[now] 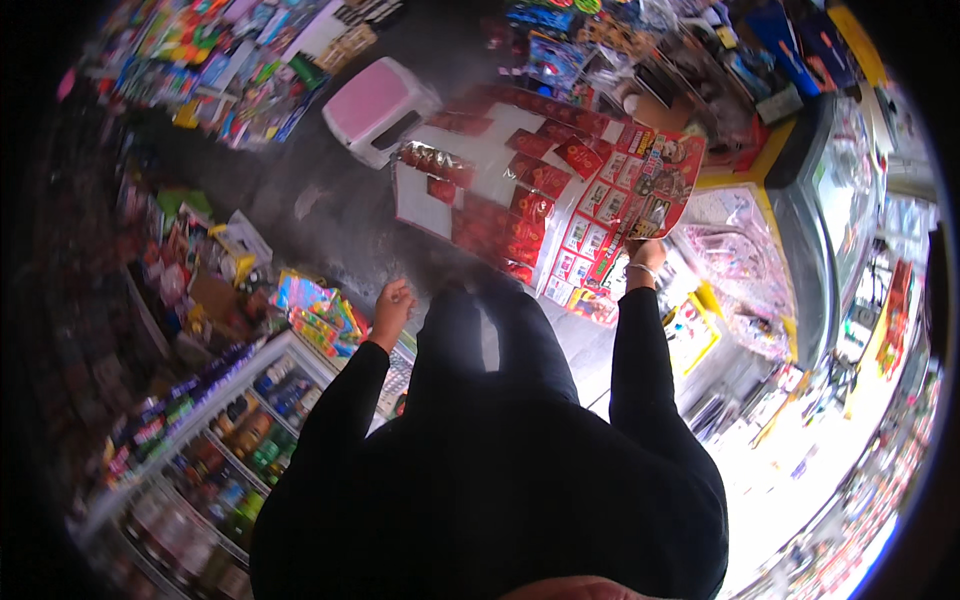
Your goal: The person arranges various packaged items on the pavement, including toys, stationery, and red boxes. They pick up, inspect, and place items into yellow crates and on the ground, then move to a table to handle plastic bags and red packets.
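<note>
A large red printed display card [585, 202] with rows of small red packets stretches out in front of my legs. White gaps show between some of the packets. My right hand [646, 256] grips the card by its near right edge, below a block of printed writing and small pictures. To the left of my knees hangs my left hand [394, 306], its fingers loosely bent and apart, with nothing seen in it. Bright colourful packaged goods [322, 311] lie beyond its wrist, on the corner of a drinks cooler [289, 345].
A pink-topped white plastic stool [375, 105] stands on the dark floor [300, 187] ahead. Heaped packaged goods [225, 75] fill the far left, and more boxes [675, 67] the far right. A yellow-edged display case [772, 247] is close by my right arm.
</note>
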`<state>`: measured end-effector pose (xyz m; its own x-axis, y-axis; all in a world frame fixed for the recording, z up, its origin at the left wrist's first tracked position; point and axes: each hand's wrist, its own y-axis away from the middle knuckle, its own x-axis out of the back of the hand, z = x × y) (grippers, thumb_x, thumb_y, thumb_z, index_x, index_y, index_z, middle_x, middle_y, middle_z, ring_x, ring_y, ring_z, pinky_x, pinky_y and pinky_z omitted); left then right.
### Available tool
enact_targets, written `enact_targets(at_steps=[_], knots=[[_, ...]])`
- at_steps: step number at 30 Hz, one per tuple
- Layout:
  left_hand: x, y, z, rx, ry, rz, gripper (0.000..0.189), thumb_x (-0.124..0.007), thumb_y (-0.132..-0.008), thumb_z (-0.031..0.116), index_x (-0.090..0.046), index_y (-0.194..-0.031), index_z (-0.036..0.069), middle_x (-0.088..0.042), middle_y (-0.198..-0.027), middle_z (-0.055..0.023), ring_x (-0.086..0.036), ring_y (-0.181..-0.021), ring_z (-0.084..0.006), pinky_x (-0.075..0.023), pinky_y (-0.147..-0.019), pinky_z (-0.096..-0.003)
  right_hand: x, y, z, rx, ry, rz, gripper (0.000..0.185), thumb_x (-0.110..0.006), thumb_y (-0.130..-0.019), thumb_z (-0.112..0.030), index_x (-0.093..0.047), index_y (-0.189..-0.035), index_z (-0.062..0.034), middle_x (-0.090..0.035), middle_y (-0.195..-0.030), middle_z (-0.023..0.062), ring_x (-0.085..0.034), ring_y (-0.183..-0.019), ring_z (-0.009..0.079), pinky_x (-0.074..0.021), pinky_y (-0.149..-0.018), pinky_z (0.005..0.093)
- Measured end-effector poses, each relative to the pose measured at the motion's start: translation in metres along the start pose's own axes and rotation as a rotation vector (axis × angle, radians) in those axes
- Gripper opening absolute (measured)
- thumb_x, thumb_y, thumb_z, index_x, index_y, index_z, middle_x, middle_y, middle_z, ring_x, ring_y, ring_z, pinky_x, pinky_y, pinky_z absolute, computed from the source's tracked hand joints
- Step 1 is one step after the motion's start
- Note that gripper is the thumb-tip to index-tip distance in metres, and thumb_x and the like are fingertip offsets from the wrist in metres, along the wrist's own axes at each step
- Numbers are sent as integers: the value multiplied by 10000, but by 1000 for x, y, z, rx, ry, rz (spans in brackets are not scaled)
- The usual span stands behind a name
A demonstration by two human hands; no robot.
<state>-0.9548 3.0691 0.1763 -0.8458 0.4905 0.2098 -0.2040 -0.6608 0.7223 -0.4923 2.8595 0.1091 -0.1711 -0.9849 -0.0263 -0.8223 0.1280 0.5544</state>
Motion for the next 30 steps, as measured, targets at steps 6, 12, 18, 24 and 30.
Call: enact_targets(at_steps=[6,12,18,24,30], knots=[[-40,-82,35,-299,-307,-235,372,-525,-867,27,-480,-1237,24,-572,-1152,-148,-618,-905,-200,-496,-740,-302,38,-49,38,-69,46,149,394,-715,-751,-288,-615,-956,33,-643,-893,100,-647,-696,256,-541,-549,359],[-97,-170,84,-625,-645,-403,364,-570,-853,34,-503,-1210,23,-571,-1139,-141,-582,-1025,-245,-470,-854,-331,100,-99,110,145,699,62,328,-627,-812,-222,-594,-1038,14,-640,-969,128,-652,-792,282,-560,-614,386],[-169,-215,114,-694,-674,-533,418,-583,-821,16,-484,-1226,29,-546,-1132,-154,-568,-1005,-265,-458,-871,-344,127,-105,149,160,572,-19,476,-628,-865,-297,-500,-1205,11,-611,-1082,150,-642,-885,323,-560,-681,448],[-212,-233,103,-656,-766,-587,454,-594,-806,50,-479,-1244,30,-521,-1180,-171,-529,-1072,-301,-429,-924,-377,109,-77,146,12,449,290,473,-610,-865,-311,-506,-1200,7,-626,-1042,153,-642,-897,301,-549,-671,410],[-237,-235,92,-1051,-1064,-578,506,-622,-804,77,-458,-1281,37,-456,-1265,-186,-479,-1146,-335,-378,-988,-404,38,20,107,282,171,433,253,-561,-885,-185,-616,-1029,16,-634,-935,100,-606,-777,148,-486,-586,242]])
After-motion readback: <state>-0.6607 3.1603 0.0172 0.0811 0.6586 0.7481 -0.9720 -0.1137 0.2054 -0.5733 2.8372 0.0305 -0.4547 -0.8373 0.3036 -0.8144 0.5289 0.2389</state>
